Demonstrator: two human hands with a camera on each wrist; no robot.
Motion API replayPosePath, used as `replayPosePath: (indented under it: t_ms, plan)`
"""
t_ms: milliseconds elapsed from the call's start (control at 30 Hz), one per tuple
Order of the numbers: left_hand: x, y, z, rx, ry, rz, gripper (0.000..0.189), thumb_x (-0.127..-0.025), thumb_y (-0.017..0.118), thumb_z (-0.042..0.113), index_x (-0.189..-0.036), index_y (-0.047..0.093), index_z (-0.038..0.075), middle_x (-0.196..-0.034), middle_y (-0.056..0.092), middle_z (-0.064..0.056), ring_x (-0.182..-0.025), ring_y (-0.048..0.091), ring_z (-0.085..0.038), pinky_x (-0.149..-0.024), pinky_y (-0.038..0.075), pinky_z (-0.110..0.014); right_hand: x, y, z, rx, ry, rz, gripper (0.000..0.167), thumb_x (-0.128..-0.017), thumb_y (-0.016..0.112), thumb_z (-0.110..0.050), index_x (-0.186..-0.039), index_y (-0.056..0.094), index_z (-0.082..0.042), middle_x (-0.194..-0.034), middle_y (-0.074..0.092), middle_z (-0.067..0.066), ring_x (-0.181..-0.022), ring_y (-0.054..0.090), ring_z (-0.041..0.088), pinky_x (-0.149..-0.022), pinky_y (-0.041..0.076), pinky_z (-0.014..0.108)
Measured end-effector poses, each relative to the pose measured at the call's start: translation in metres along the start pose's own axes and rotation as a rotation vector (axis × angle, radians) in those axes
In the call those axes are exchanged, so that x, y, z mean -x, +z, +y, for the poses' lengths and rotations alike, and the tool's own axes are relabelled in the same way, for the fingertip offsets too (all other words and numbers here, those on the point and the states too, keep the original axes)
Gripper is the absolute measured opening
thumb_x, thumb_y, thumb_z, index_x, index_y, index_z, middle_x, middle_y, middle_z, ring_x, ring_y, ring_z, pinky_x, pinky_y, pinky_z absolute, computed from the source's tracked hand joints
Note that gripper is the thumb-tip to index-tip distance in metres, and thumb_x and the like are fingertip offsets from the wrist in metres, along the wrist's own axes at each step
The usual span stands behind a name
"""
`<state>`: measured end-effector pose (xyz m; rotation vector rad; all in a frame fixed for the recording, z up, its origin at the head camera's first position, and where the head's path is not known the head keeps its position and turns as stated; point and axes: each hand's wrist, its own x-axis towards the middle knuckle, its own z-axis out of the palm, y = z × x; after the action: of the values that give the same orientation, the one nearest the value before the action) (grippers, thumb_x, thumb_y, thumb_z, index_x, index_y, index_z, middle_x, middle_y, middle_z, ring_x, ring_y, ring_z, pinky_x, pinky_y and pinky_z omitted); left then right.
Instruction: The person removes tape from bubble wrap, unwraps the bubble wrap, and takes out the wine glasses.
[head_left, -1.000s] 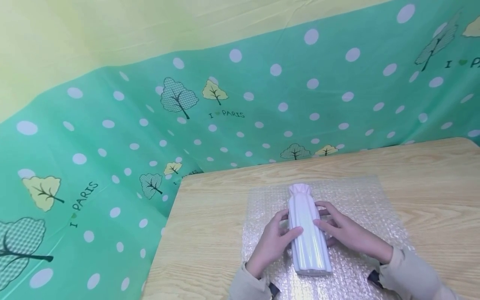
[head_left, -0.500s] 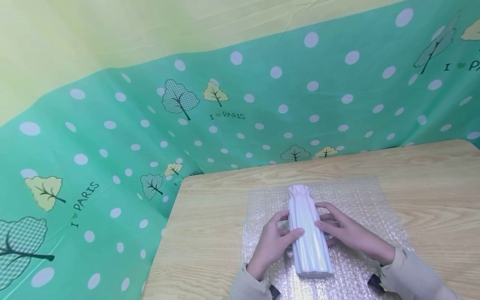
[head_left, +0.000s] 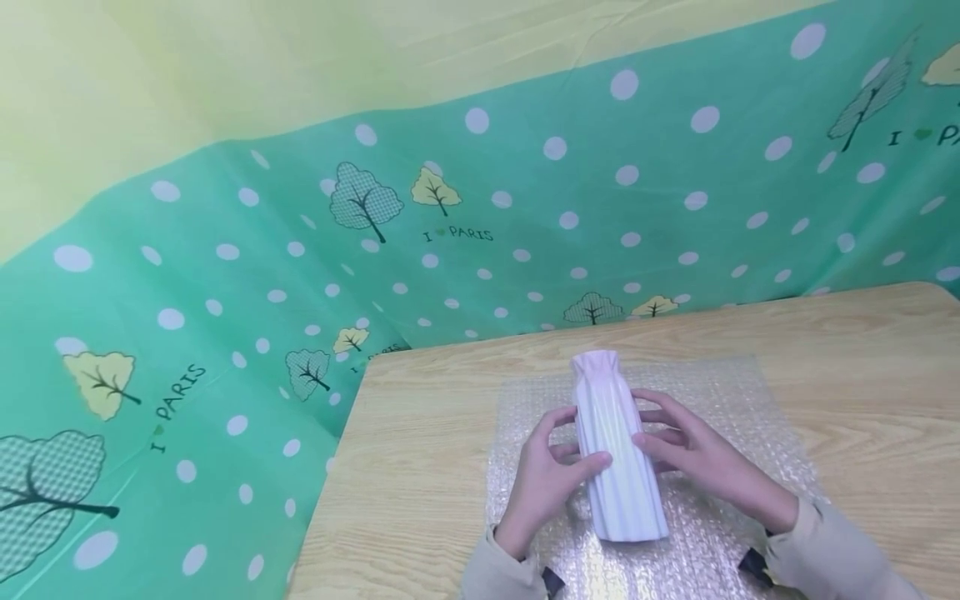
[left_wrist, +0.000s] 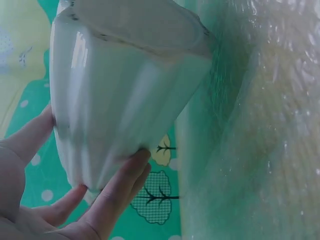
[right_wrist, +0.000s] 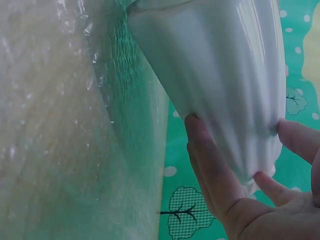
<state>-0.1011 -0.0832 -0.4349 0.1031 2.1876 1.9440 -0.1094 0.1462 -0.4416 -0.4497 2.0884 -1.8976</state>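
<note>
A white fluted vase point(head_left: 618, 467) with a gathered neck is held between both hands over the bubble wrap, its neck end away from the person. It tilts, with the neck raised and the base edge close over the wrap. My left hand point(head_left: 546, 483) grips its left side, thumb across the upper face. From the right, my right hand point(head_left: 701, 458) grips it, with the thumb point(head_left: 651, 446) on the side. Both wrist views show fingers spread around the vase body point(left_wrist: 120, 95) toward the neck; the flat base shows in the left wrist view.
A sheet of bubble wrap point(head_left: 720, 400) lies under the vase on a wood-grain table point(head_left: 405, 475). Behind and to the left hangs a green and yellow curtain point(head_left: 247, 308) with dots and trees. Black straps show by the beige sleeves point(head_left: 832, 542).
The neck end of the vase has risen and the whole vase has shifted slightly up in the head view. Its base rim has turned out of sight there. Both hands keep their grip.
</note>
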Motion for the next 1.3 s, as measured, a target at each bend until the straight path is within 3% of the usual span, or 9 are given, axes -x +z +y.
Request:
replayPosePath:
  t_ms: [267, 433, 667, 767, 933, 1033, 1200, 1300]
  plan:
    - [0.001, 0.000, 0.002, 0.000, 0.034, 0.011, 0.071, -0.075, 0.086, 0.019, -0.135, 0.053, 0.038, -0.135, 0.057, -0.003, -0.106, 0.066, -0.025, -0.075, 0.062, -0.033, 0.000, 0.001, 0.000, 0.023, -0.091, 0.038, 0.064, -0.099, 0.060, -0.015, -0.154, 0.027, -0.009, -0.142, 0.041, 0.037, -0.115, 0.057, 0.051, -0.080, 0.062, 0.036]
    - [0.002, 0.001, 0.005, 0.009, 0.082, 0.004, 0.074, -0.075, 0.086, 0.016, -0.138, 0.051, 0.033, -0.135, 0.056, -0.009, -0.108, 0.065, -0.031, -0.079, 0.062, -0.032, 0.002, 0.001, -0.002, 0.043, -0.126, 0.058, 0.069, -0.098, 0.061, -0.013, -0.156, 0.024, -0.012, -0.143, 0.041, 0.035, -0.115, 0.058, 0.048, -0.082, 0.061, 0.032]
    - [0.001, 0.002, 0.007, -0.005, 0.125, 0.014, 0.079, -0.072, 0.088, 0.014, -0.138, 0.050, 0.037, -0.139, 0.052, 0.004, -0.110, 0.064, -0.027, -0.080, 0.061, -0.031, 0.004, 0.000, -0.005, 0.058, -0.149, 0.077, 0.072, -0.098, 0.062, -0.014, -0.158, 0.023, -0.020, -0.145, 0.041, 0.032, -0.117, 0.056, 0.050, -0.084, 0.061, 0.032]
    - [0.001, 0.002, 0.008, -0.004, 0.148, 0.014, 0.084, -0.072, 0.088, 0.013, -0.142, 0.046, 0.033, -0.140, 0.050, 0.000, -0.111, 0.063, -0.025, -0.082, 0.061, -0.032, 0.004, -0.001, -0.008, 0.063, -0.159, 0.077, 0.073, -0.097, 0.063, -0.013, -0.158, 0.023, -0.024, -0.146, 0.041, 0.031, -0.118, 0.055, 0.049, -0.085, 0.061, 0.033]
    - [0.000, 0.003, 0.010, 0.007, 0.154, 0.022, 0.093, -0.070, 0.089, 0.011, -0.148, 0.041, 0.028, -0.137, 0.049, -0.004, -0.112, 0.062, -0.027, -0.083, 0.061, -0.032, 0.003, -0.002, -0.010, 0.071, -0.176, 0.085, 0.075, -0.096, 0.064, -0.012, -0.158, 0.022, -0.019, -0.146, 0.041, 0.031, -0.119, 0.054, 0.050, -0.086, 0.060, 0.033]
    - [0.000, 0.004, 0.012, 0.009, 0.154, 0.029, 0.095, -0.069, 0.090, 0.011, -0.148, 0.040, 0.028, -0.136, 0.049, -0.003, -0.113, 0.062, -0.030, -0.084, 0.061, -0.032, 0.004, -0.004, -0.012, 0.079, -0.183, 0.091, 0.076, -0.095, 0.065, -0.011, -0.158, 0.022, -0.014, -0.147, 0.041, 0.030, -0.120, 0.057, 0.040, -0.087, 0.060, 0.032]
    - [0.001, 0.007, 0.015, -0.007, 0.163, 0.040, 0.095, -0.067, 0.091, 0.012, -0.146, 0.042, 0.031, -0.135, 0.050, -0.003, -0.114, 0.062, -0.029, -0.085, 0.060, -0.031, 0.005, -0.008, -0.014, 0.066, -0.207, 0.078, 0.074, -0.095, 0.065, -0.008, -0.157, 0.024, -0.009, -0.149, 0.039, 0.028, -0.115, 0.059, 0.004, -0.087, 0.059, 0.030]
    - [0.002, 0.007, 0.016, -0.028, 0.182, 0.037, 0.095, -0.068, 0.091, 0.014, -0.146, 0.042, 0.031, -0.137, 0.049, -0.001, -0.114, 0.062, -0.028, -0.085, 0.060, -0.031, 0.007, -0.009, -0.014, 0.045, -0.217, 0.058, 0.072, -0.096, 0.064, -0.007, -0.157, 0.026, -0.009, -0.152, 0.035, 0.027, -0.116, 0.056, -0.004, -0.088, 0.059, 0.030]
